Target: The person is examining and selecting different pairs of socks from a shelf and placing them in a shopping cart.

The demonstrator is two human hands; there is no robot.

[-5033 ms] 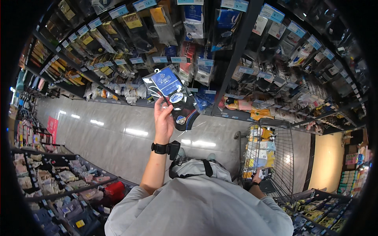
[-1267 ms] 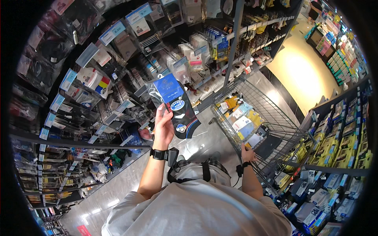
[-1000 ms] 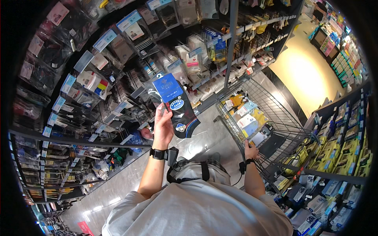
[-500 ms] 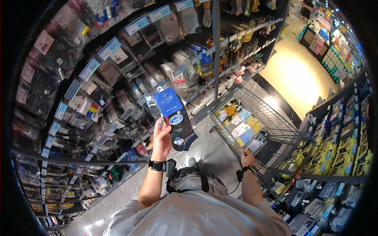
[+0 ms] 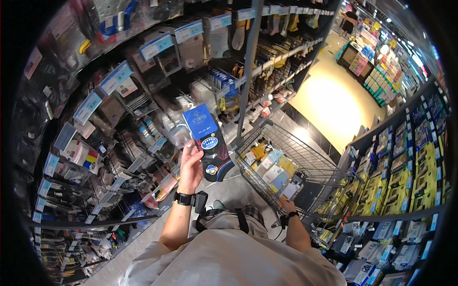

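My left hand (image 5: 191, 168) is closed on the edge of a pack of dark socks (image 5: 218, 161). The pack has a blue card header (image 5: 200, 121) with a hanging hook at its top, and red and blue stripes show on the socks. It is held up in front of the shelf of hanging packs. At the near side of a wire shopping cart (image 5: 329, 167), my right hand (image 5: 287, 206) is wrapped round what looks like its handle, partly hidden. Several packaged items (image 5: 275, 167), yellow, white and light blue, lie in the cart.
Racks of hanging packaged socks and clothing (image 5: 112, 112) with blue and white price tags run along the left. On the right stands a shelf of yellow and dark packages (image 5: 396, 176). Beyond the cart, pale floor (image 5: 329, 105) leads to display stands (image 5: 362, 62) and a distant person (image 5: 349, 23).
My view has shifted a little to the right, so the racks, cart and far aisle sit differently in it. Both hands keep their holds; the sock pack stays raised.
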